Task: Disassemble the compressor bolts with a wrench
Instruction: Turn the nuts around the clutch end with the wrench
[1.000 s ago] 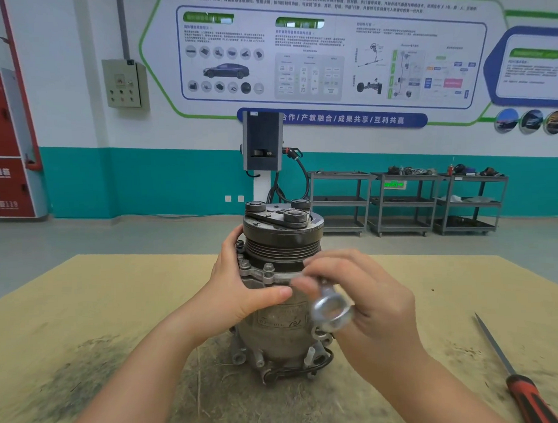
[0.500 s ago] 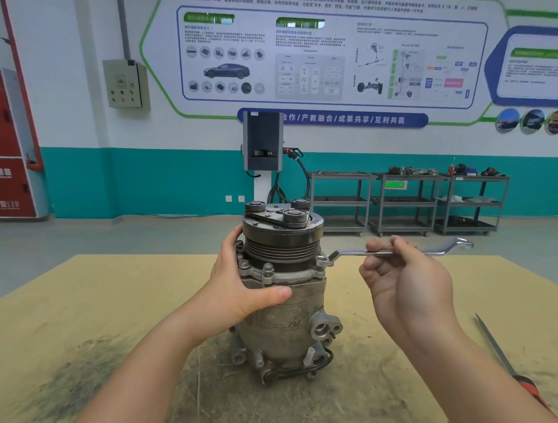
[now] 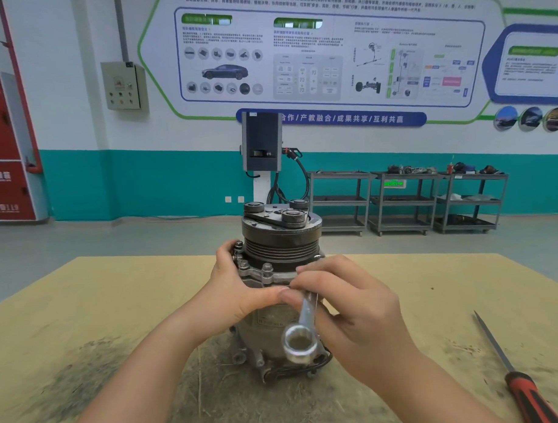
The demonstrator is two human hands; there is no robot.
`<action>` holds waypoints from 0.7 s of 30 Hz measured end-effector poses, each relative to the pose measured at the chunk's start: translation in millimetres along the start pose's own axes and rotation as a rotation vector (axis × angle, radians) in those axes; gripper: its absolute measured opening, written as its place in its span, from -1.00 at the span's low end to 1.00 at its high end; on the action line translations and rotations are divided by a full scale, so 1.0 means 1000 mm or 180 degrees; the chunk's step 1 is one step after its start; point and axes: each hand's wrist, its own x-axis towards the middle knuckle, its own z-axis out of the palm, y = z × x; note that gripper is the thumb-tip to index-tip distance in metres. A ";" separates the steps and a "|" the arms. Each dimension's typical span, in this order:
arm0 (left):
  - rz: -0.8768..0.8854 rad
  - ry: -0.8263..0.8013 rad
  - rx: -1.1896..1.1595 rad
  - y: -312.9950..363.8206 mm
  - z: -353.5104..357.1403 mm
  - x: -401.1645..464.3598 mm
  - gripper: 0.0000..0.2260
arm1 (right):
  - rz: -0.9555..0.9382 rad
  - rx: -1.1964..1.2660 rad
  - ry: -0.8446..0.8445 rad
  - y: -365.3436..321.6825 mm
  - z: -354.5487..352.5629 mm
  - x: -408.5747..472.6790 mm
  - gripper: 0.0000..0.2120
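Head view: the compressor [image 3: 274,309] is stood upright on the table [image 3: 116,305], near the middle and somewhat toward the far edge, with its grooved pulley on top. The left side of its body is gripped by the left hand [image 3: 239,288]; the fingers are curled behind the flange and the thumb is laid across the front of the housing, under the flange. Two bolts [image 3: 267,268] are seen standing on the flange just beside this thumb.

The wrench [image 3: 302,330] is pinched by the right hand [image 3: 353,306] in front of the compressor. Its shaft is held between the thumb and the curled fingers, and its ring end hangs down toward the camera, low before the housing. The upper end of the wrench is hidden by the fingers, so it cannot be told if a bolt is touched by it.

A screwdriver [image 3: 514,377] with a red and black handle is laid near the right edge of the table, well apart from the compressor, with its tip pointed toward the far edge.
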 end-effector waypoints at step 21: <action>-0.0091 0.0011 0.0162 0.004 0.000 -0.001 0.25 | 0.3186 0.2766 0.2107 0.022 -0.015 0.014 -0.85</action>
